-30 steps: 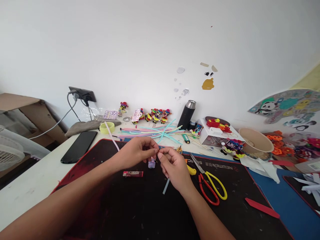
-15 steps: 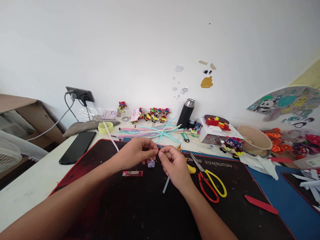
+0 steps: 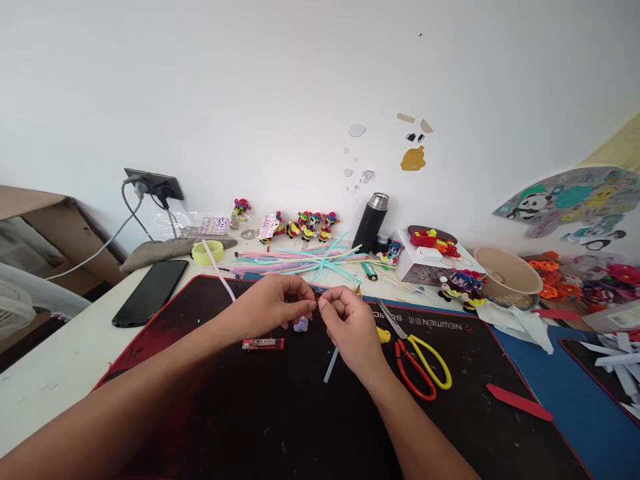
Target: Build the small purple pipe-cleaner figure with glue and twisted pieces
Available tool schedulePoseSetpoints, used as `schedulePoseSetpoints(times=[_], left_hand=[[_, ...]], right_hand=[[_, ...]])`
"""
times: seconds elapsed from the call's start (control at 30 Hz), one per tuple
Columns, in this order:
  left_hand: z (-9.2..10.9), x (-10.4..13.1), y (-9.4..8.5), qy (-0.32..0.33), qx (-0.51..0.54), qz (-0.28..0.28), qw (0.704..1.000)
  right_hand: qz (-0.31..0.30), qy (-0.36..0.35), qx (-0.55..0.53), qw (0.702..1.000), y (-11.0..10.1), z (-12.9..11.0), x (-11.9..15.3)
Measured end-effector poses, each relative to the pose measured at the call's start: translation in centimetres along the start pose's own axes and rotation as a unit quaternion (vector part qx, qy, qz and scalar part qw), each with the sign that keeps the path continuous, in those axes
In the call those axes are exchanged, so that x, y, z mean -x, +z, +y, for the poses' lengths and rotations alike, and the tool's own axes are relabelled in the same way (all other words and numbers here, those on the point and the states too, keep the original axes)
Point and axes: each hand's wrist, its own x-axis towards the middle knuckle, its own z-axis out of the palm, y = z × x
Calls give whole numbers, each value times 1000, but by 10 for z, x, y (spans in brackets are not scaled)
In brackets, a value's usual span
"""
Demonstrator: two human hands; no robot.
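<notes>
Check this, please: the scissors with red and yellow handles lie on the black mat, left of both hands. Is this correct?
The side is wrong: the head view shows the scissors with red and yellow handles on the black mat, right of the left hand and the right hand.

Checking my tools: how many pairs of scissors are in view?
1. The scissors lie on the dark mat, to the right of the right hand, one handle red, the other yellow. That hand partly hides a yellow object I cannot identify.
</notes>
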Motion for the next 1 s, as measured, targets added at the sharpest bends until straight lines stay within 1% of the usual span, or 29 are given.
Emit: schedulePoseSetpoints(times=[0.3,0.53,0.73,1.0], left_hand=[[-4,-1,4,5,8,13,1000],[-2,1,4,-1,1,6,1000],[0,1,4,6,-15,10,1000],[-1,1,5,7,-37,23,999]], right_hand=[[-12,-18,27,999,0,-3,1],[-9,-50,89,995,-1,-5,1],[-9,-39,103,994,0,-5,1],[3,-41,118,992,1,-4,-1]])
